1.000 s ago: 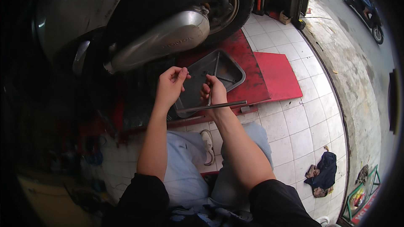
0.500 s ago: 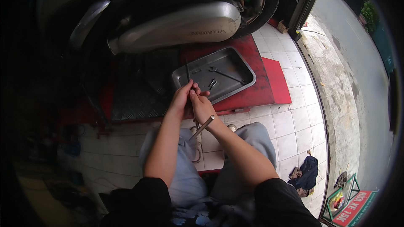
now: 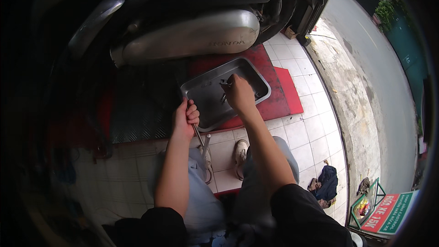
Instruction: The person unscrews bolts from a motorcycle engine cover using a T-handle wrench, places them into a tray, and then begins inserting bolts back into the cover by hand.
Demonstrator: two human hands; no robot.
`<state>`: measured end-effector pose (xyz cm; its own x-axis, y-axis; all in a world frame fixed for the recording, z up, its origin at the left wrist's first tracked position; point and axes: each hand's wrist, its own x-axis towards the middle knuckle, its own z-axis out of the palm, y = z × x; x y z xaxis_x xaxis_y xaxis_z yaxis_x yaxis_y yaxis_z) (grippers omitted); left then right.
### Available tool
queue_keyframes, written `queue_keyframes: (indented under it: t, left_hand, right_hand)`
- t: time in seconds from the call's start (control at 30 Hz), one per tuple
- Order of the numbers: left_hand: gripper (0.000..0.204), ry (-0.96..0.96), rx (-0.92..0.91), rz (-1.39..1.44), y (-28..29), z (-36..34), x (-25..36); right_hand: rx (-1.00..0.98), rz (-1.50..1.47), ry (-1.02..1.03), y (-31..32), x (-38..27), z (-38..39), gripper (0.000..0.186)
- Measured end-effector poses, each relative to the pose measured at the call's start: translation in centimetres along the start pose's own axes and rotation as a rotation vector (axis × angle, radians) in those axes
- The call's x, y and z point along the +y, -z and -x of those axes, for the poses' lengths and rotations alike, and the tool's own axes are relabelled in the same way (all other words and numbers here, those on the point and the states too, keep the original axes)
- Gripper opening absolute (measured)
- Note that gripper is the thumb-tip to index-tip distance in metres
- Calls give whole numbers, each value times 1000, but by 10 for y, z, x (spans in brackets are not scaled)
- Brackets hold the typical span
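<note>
My left hand [image 3: 186,118] is wrapped round the shaft of a T-handle wrench [image 3: 198,133] at the left edge of a grey metal tray [image 3: 265,77]. The tool's crossbar shows below the fist, above my knees. Over the tray, my right hand [image 3: 240,94] has its fingers closed at a combination wrench [image 3: 224,83]. One jaw end sticks out beside the fingertips; the hand hides most of its shank. Small metal pieces [image 3: 224,98], perhaps sockets, lie in the tray beside that hand, partly covered.
The tray rests on a red platform [image 3: 274,92] with a dark treadplate part [image 3: 137,126]. A scooter [image 3: 192,36] with a silver side cover stands just beyond. Dark cloth [image 3: 327,184] lies on the white tiles at right, near a sign stand [image 3: 384,212] by the road.
My right hand has left the T-handle wrench and moved up and right into the tray, onto the combination wrench. The left hand keeps the T-handle wrench, now slightly lower and further left.
</note>
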<state>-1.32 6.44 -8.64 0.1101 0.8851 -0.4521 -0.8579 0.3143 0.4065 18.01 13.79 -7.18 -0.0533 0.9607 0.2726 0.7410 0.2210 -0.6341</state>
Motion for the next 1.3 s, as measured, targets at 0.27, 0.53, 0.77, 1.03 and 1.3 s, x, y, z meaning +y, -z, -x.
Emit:
queue_keyframes:
  t: [0.27, 0.53, 0.77, 1.03, 1.3]
  left_hand:
    - [25, 162, -107, 137, 11, 5, 21]
    - [28, 174, -121, 141, 13, 1, 22]
    - [30, 199, -111, 104, 11, -1, 15]
    - [31, 231, -120, 118, 8, -3, 6]
    - [29, 220, -123, 94, 3, -1, 4]
  right_hand:
    - [-35, 76, -66, -50, 19, 20, 28]
    - [-75, 7, -102, -43, 27, 13, 21]
    - [-129, -50, -109, -27, 31, 3, 12]
    - [-208, -34, -94, -31, 30, 2, 14]
    - [-187, 1, -55, -40, 22, 5, 13]
